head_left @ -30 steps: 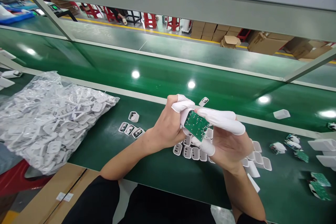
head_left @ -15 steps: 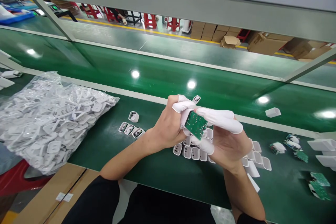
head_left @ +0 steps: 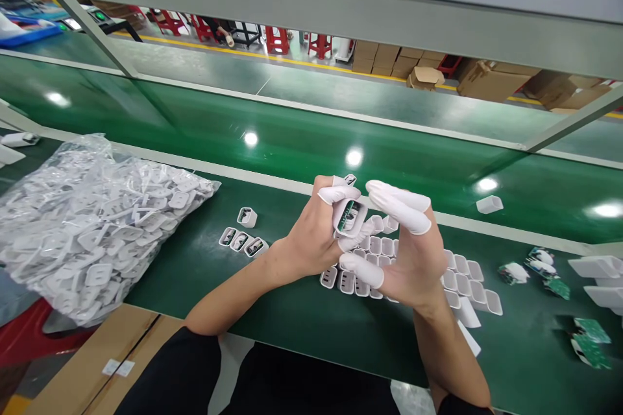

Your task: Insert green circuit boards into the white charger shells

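Observation:
My left hand [head_left: 316, 227], with white finger cots, is closed around a white charger housing [head_left: 361, 231] held above the bench. Inside that housing sits a green circuit board [head_left: 348, 215], its end visible at the open mouth. Just to the right, my right hand [head_left: 411, 240] is open, thumb and cot-covered fingers spread apart with nothing between them. Beneath both hands stand rows of white housings [head_left: 346, 283], partly covered by the hands. To the left on the bench, a housing with parts inside [head_left: 247, 216] stands near a short row of similar filled housings [head_left: 239, 241].
A clear bag of white plastic pieces [head_left: 131, 220] fills the bench's left side. Loose circuit boards [head_left: 591, 340] lie at the right, near white housings [head_left: 596, 267]. One housing [head_left: 489, 205] rests on the green conveyor [head_left: 302, 149]. A frame bar [head_left: 311, 10] crosses above.
The circuit board, which stuck out of the housing, is now down inside it. My right hand has let go of it and opened. The lone housing on the conveyor shifted slightly left.

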{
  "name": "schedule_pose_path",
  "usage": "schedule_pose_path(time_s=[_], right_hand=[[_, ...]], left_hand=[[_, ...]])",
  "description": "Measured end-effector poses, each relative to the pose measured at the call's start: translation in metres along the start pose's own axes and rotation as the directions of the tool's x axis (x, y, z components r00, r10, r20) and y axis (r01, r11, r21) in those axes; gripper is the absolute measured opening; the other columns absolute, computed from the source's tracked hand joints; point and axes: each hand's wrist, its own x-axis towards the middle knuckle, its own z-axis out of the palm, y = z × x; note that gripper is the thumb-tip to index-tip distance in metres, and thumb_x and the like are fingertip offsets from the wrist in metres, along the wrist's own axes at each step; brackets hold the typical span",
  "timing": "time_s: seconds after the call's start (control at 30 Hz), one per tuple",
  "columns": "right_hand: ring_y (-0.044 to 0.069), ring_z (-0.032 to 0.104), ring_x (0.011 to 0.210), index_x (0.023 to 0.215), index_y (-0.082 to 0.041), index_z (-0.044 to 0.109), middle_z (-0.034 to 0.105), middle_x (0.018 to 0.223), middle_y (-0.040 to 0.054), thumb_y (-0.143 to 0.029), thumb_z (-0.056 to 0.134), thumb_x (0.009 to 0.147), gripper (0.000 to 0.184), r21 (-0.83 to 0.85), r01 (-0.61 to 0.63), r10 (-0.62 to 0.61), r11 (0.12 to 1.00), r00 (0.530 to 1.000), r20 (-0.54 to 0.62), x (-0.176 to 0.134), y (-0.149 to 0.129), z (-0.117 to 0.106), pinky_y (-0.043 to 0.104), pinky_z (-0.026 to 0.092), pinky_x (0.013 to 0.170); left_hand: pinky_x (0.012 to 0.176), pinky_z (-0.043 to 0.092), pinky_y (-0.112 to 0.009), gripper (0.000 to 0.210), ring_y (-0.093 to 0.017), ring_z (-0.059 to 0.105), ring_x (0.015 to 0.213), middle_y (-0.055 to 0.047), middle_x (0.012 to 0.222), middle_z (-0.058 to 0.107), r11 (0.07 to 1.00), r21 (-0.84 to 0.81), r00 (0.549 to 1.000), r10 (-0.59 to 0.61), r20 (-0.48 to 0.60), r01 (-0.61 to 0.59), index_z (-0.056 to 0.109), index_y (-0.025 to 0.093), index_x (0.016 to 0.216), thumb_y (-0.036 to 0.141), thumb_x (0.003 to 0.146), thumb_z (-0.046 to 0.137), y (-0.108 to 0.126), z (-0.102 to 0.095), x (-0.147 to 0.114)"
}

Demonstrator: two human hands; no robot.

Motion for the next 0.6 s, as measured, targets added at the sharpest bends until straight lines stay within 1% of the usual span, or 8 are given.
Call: schedule_pose_path(time_s=[0.1,0.2,0.3,0.37,0.43,0.5,0.57,0.6], right_hand=[[0.039,0.071,0.124,0.163,-0.038,0.059,0.074,0.145,0.0106,-0.034,0.091,0.086,0.083,-0.106,0.058,-0.056,0.993,0.998,0.024,0.003,0.001,-0.010,0.063,0.063,0.095],[0.035,0.070,0.117,0.158,-0.038,0.062,0.075,0.140,0.0102,-0.023,0.083,0.090,0.073,-0.200,0.134,-0.111,0.971,0.986,0.123,0.006,0.000,-0.017,0.056,0.060,0.090],[0.033,0.069,0.115,0.148,-0.035,0.067,0.075,0.133,0.0106,-0.015,0.080,0.091,0.062,-0.322,0.194,-0.116,0.927,0.962,0.247,0.007,-0.003,-0.017,0.053,0.059,0.091],[0.032,0.069,0.113,0.138,-0.032,0.071,0.076,0.122,0.0100,-0.008,0.078,0.090,0.053,-0.405,0.235,-0.121,0.883,0.950,0.287,0.007,-0.003,-0.014,0.051,0.059,0.092],[0.031,0.069,0.109,0.129,-0.029,0.074,0.076,0.112,0.0089,-0.002,0.076,0.088,0.048,-0.449,0.266,-0.142,0.853,0.946,0.290,0.006,-0.002,-0.012,0.049,0.059,0.091],[0.029,0.069,0.102,0.126,-0.029,0.074,0.076,0.108,0.0079,-0.001,0.075,0.087,0.048,-0.447,0.264,-0.154,0.855,0.951,0.269,0.005,0.004,-0.011,0.047,0.059,0.085],[0.027,0.068,0.091,0.132,-0.030,0.074,0.078,0.108,0.0073,-0.009,0.080,0.088,0.050,-0.376,0.211,-0.145,0.902,0.970,0.196,0.005,0.012,-0.011,0.044,0.057,0.076],[0.026,0.067,0.088,0.137,-0.031,0.073,0.078,0.109,0.0071,-0.016,0.084,0.087,0.053,-0.300,0.164,-0.125,0.940,0.982,0.144,0.006,0.017,-0.010,0.043,0.056,0.072]], left_hand=[[0.090,0.059,-0.042,0.052,-0.024,0.060,0.108,-0.010,0.128,0.051,0.989,-0.096,0.993,-0.109,0.035,0.112,0.046,0.027,0.144,0.044,0.106,0.076,0.001,-0.002,0.002],[0.085,0.055,-0.038,0.042,-0.020,0.058,0.098,-0.006,0.121,0.051,0.968,-0.168,0.981,-0.177,0.080,0.188,0.047,0.026,0.135,0.040,0.107,0.074,0.004,-0.006,0.004],[0.077,0.050,-0.035,0.038,-0.018,0.053,0.089,-0.004,0.114,0.051,0.949,-0.154,0.958,-0.256,0.132,0.275,0.046,0.024,0.132,0.034,0.105,0.070,0.010,-0.008,0.005],[0.074,0.048,-0.034,0.036,-0.018,0.052,0.087,-0.004,0.112,0.051,0.940,-0.119,0.940,-0.299,0.161,0.320,0.044,0.024,0.133,0.029,0.104,0.066,0.013,-0.008,0.005],[0.079,0.053,-0.037,0.038,-0.020,0.055,0.091,-0.006,0.115,0.053,0.936,-0.083,0.927,-0.323,0.189,0.343,0.042,0.024,0.135,0.024,0.103,0.063,0.016,-0.008,0.005],[0.089,0.058,-0.043,0.049,-0.024,0.061,0.102,-0.010,0.124,0.056,0.931,-0.047,0.912,-0.344,0.221,0.363,0.040,0.024,0.143,0.026,0.102,0.068,0.018,-0.011,0.006],[0.097,0.061,-0.050,0.069,-0.029,0.065,0.114,-0.014,0.134,0.057,0.924,-0.048,0.891,-0.350,0.288,0.378,0.039,0.025,0.154,0.035,0.098,0.078,0.018,-0.019,0.008],[0.098,0.061,-0.051,0.077,-0.031,0.066,0.117,-0.015,0.137,0.058,0.921,-0.069,0.880,-0.341,0.330,0.383,0.038,0.026,0.159,0.039,0.096,0.081,0.018,-0.023,0.010]])
